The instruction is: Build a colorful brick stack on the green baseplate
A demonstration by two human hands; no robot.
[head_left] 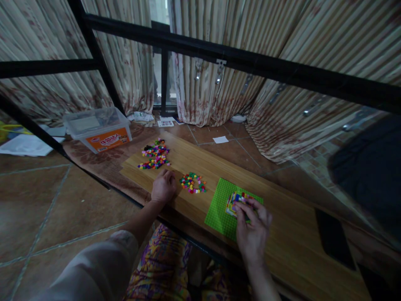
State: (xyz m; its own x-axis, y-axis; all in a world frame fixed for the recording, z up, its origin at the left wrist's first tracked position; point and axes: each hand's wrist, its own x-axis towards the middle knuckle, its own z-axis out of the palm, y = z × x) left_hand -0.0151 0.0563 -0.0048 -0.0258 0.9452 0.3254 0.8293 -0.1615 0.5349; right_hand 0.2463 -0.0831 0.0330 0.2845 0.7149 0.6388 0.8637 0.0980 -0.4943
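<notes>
A green studded baseplate (219,205) lies on the wooden board, bearing a low square build of colourful toy bricks (231,204). Over that build is my right hand (255,225), its thumb and fingers pinched together at the bricks; whatever sits between the fingertips is too small to make out. My left hand (163,187) rests curled on the board, fingers closed, with their inside hidden. It lies between a ring-shaped scatter of small bricks (188,182) on its right and a larger loose pile of bricks (156,156) beyond it.
A clear plastic tub (97,125) with an orange label stands at the far left. A dark flat phone-like slab (334,238) lies at the board's (291,234) right end. Black metal bars (219,52) cross in front of curtains (213,92). A dark shape (372,171) fills the right side.
</notes>
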